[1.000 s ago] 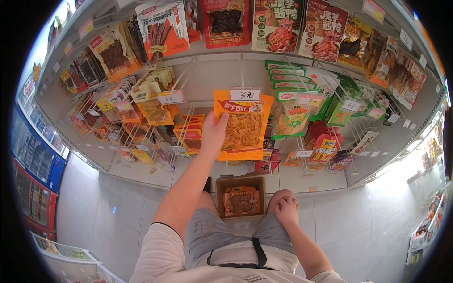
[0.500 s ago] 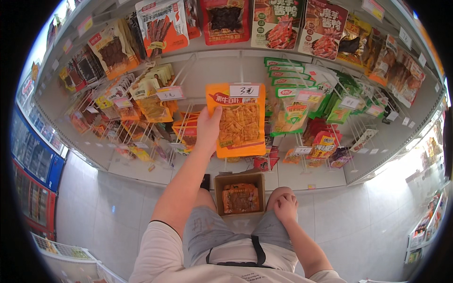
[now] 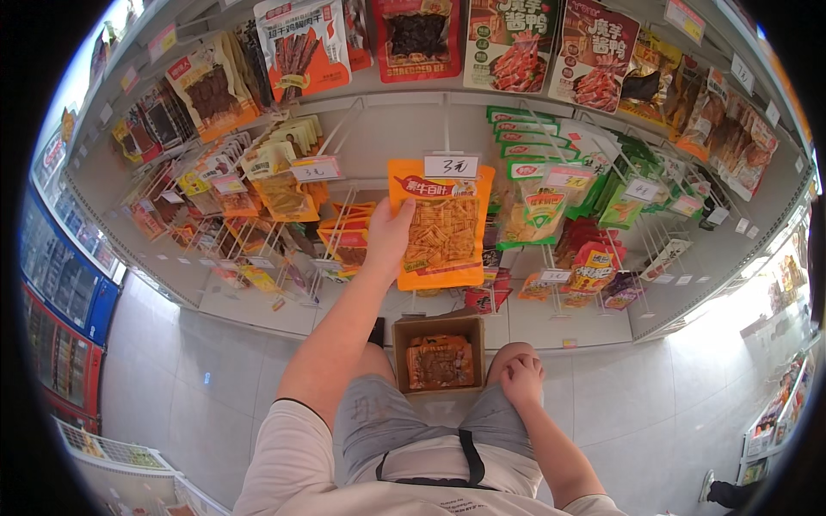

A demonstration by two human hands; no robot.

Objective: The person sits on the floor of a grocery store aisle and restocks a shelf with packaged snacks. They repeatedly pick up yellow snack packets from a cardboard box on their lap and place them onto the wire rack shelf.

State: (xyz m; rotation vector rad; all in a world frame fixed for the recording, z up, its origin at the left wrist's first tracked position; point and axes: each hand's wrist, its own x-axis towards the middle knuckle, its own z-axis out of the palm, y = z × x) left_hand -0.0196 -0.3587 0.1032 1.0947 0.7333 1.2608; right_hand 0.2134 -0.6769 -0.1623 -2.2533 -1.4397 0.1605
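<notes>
My left hand (image 3: 391,236) reaches forward and grips the left edge of an orange snack packet (image 3: 441,228), thumb on its front. Through a clear window the packet shows folded, golden-brown pieces. Its top edge meets a white price tag (image 3: 451,166) at the front of a display hook, and the packet hides whatever hangs behind it. My right hand (image 3: 521,378) rests over my right knee, holding nothing, its fingers slightly bent and apart. Between my knees stands an open cardboard box (image 3: 401,383) with more orange packets (image 3: 439,361) inside.
Green-topped packets (image 3: 532,206) hang right of the held packet, yellow-orange ones (image 3: 284,185) to its left. Above, a row of larger pouches (image 3: 417,39) lines the shelf. Metal hooks jut toward me. Blue and red fridges (image 3: 64,284) stand far left; another person's shoe (image 3: 707,486) shows lower right.
The held packet sits slightly further right and lower in the picture, as the shelf also shifts a little right. A person's shoe and dark trouser leg have appeared at the lower right. My right hand stays put.
</notes>
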